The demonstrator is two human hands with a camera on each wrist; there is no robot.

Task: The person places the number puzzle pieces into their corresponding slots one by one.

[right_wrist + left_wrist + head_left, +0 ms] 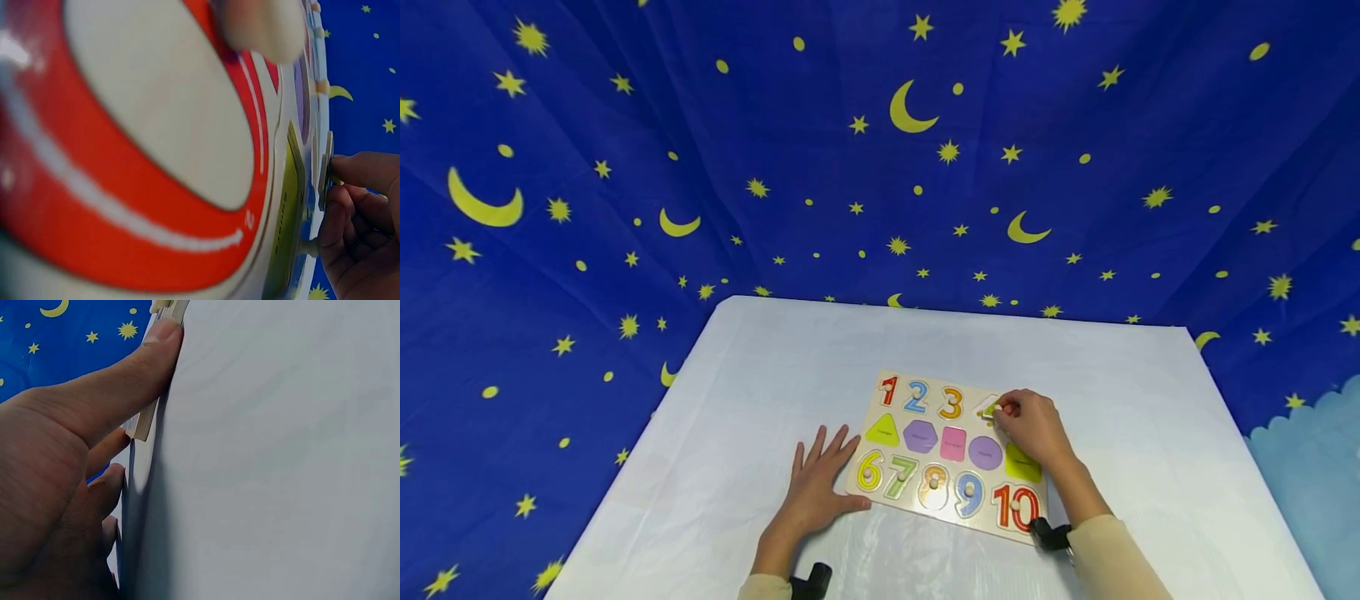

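Observation:
A wooden number puzzle board (902,497) lies on the white table. My right hand (1030,423) pinches the green 4 piece (990,411) over its slot in the top row; the piece sits tilted there. In the right wrist view, thumb and fingers (350,164) grip that thin piece (325,172) just above the board's surface. My left hand (820,482) lies with spread fingers at the board's left edge. In the left wrist view its thumb (140,365) presses against the board's side (145,422). The top right corner of the board is hidden behind my right hand.
Knobbed number pieces such as the red 1 (888,390), orange 3 (951,403) and red 10 (1016,507) sit in the board. Coloured shapes, including a yellow triangle (883,431), fill its middle row. A star-patterned blue cloth (850,167) hangs behind the table (775,358).

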